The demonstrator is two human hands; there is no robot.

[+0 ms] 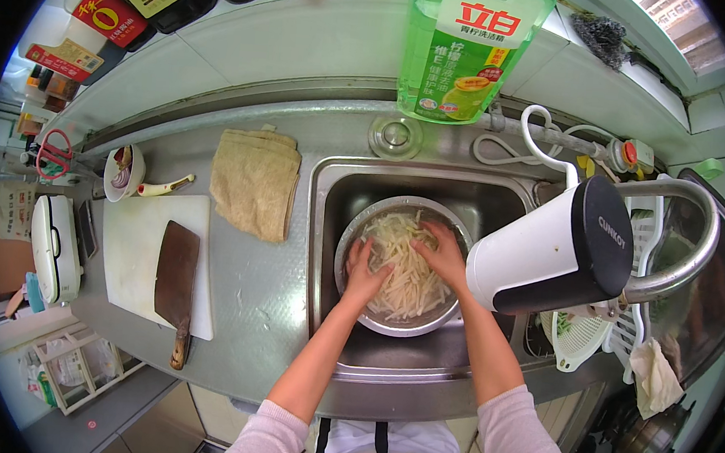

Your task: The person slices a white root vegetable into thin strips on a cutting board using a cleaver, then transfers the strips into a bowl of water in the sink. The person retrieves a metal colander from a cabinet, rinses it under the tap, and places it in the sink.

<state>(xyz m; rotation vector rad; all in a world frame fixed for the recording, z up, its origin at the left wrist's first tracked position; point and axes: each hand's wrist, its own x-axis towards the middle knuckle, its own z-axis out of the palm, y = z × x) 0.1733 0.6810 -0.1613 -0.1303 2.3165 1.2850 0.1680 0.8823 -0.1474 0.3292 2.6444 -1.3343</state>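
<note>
A round metal bowl (400, 329) sits in the stainless steel sink (383, 374), holding pale shredded strips (410, 281), perhaps potato, in water. Both hands are inside the bowl. At its left side, my left hand (367, 270) has its fingers spread against the strips and partly under the water. My right hand (442, 252) reaches in from the upper right, fingers apart and touching the strips. Neither hand is closed around anything that I can make out.
Left of the sink lie a folded tan cloth (255, 183), a white cutting board (137, 253) with a cleaver (176, 276), a peeler (166, 187) and a small bowl (112, 189). A green dish soap bottle (465, 56) stands behind. The white water heater tap (533, 253) overhangs the sink's right side.
</note>
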